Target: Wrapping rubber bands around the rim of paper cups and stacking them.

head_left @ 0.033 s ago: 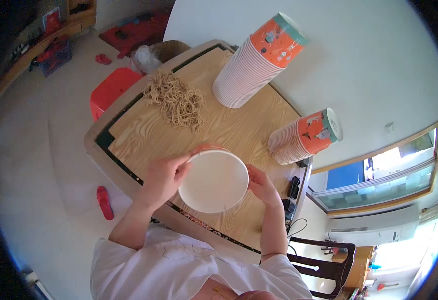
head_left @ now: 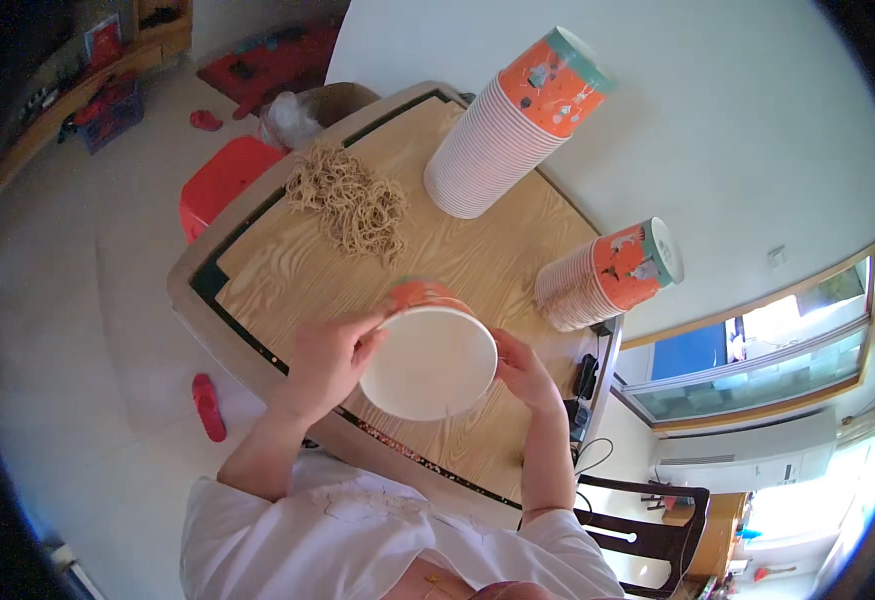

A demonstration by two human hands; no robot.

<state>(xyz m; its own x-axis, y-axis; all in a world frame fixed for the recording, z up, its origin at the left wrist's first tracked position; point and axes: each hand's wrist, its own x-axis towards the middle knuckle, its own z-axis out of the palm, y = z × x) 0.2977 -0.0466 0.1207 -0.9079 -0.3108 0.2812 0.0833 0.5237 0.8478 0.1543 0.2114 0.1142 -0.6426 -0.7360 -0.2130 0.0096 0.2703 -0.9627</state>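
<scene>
We held the orange paper tub (head_left: pixel 430 362) over the near part of the bench (head_left: pixel 458 255), between both hands, neither nearer. Fingers of the left hand (head_left: pixel 326 365) and right hand (head_left: pixel 526 375) pinched opposite sides of its rim; its mouth faced us, its axis running away toward the base.

Daylight glares, washed out, from the window (head_left: pixel 803 505) at lower right; the upper-left floor (head_left: pixel 163 150) is dimmer. Fisheye distortion bends the worktop (head_left: pixel 478 265), with black corners.
</scene>
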